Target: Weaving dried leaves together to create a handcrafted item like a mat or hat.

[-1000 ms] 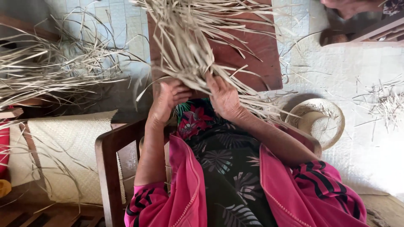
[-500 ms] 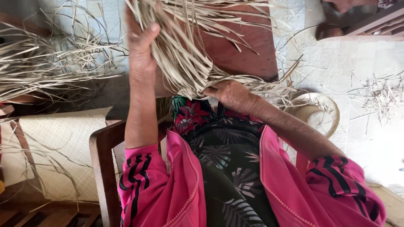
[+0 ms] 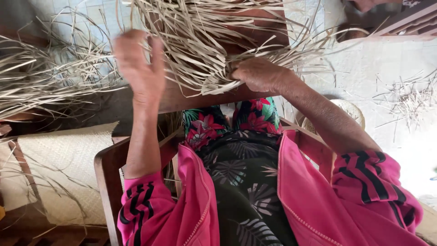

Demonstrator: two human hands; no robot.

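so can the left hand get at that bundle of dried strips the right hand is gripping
Probably yes. The left hand is raised and open just beside the bundle of dried strips, with nothing between them; the right hand grips only the bundle's near end.

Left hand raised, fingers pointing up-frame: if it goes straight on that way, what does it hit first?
Probably the loose dried leaf strips fanning from the bundle held by the right hand. The left hand is blurred and depth is unclear, so it may pass beside them.

left hand raised, seemingly open | right hand fisted, forearm outstretched
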